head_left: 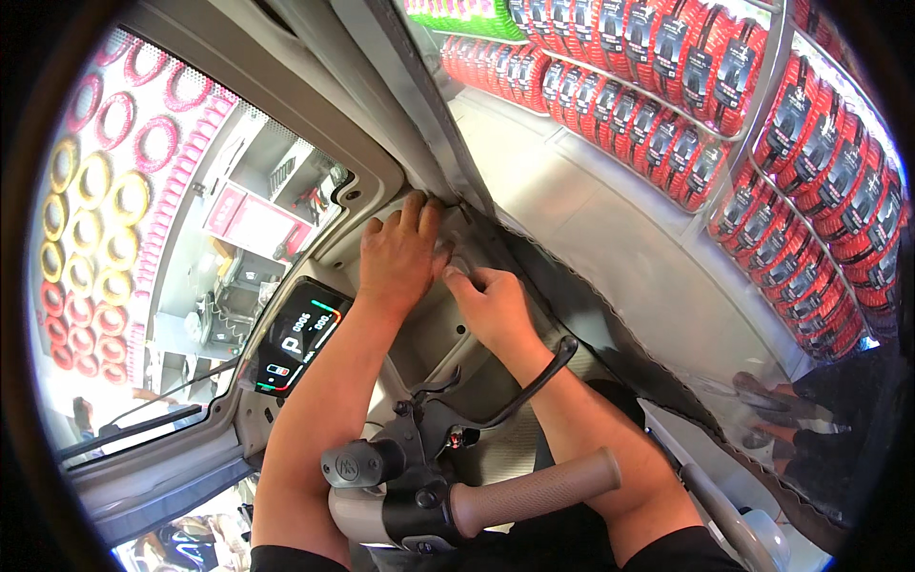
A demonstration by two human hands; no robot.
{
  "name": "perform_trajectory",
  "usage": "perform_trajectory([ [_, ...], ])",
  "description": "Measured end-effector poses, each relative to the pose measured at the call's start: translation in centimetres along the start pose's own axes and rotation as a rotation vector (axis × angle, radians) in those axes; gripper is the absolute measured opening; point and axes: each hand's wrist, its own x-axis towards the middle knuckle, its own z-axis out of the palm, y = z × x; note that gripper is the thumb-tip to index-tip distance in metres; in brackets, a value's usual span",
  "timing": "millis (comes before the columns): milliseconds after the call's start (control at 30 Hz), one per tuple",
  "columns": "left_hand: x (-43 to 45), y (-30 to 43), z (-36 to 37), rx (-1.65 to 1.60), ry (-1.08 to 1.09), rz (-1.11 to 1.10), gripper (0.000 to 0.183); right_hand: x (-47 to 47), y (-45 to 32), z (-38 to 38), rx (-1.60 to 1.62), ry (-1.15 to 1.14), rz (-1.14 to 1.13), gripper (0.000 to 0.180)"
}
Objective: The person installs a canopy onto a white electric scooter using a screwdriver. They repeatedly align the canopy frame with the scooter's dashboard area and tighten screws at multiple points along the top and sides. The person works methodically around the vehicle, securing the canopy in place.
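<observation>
My left hand (398, 250) reaches into the front corner of a vehicle cabin, its fingertips against the beige plastic trim panel (427, 343) below the windshield frame. Close beside it, my right hand (493, 304) has its thumb and forefinger near the left fingertips. Something small, pale and translucent seems to be between the hands; blur and the fingers hide what it is. Under my forearms is a handlebar with a brown ribbed grip (540, 490) and a black brake lever (532, 393). A lit dashboard display (300, 336) stands left of my left wrist.
The windshield (236, 207), with a wiper (143, 423), is on the left. A clear plastic side curtain (572, 186) with a dark scalloped edge hangs at right. Beyond it, racks hold many red-wrapped tires (643, 132). A metal pillar (422, 86) rises past the corner.
</observation>
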Motion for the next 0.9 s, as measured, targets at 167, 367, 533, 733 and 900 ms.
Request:
perform_trajectory([
  [167,0.0,0.3,0.4,-0.042,0.039,-0.015,0.073,3.1,1.7,1.1,0.356,0.305,-0.189,0.031],
  [367,-0.2,-0.4,1.4,-0.200,0.212,0.008,0.073,5.0,2.4,2.8,0.299,0.303,-0.211,0.043],
  [533,-0.6,-0.4,1.8,-0.237,0.289,0.044,0.074,6.1,3.1,2.2,0.484,0.184,-0.283,0.047],
  [733,-1.5,-0.1,3.0,-0.469,0.315,-0.025,0.070,6.2,2.8,1.0,0.342,0.065,-0.395,0.046],
  [900,-0.1,-1.3,-0.8,-0.598,0.010,-0.039,0.063,5.7,2.1,-0.4,0.412,-0.094,-0.141,0.046],
])
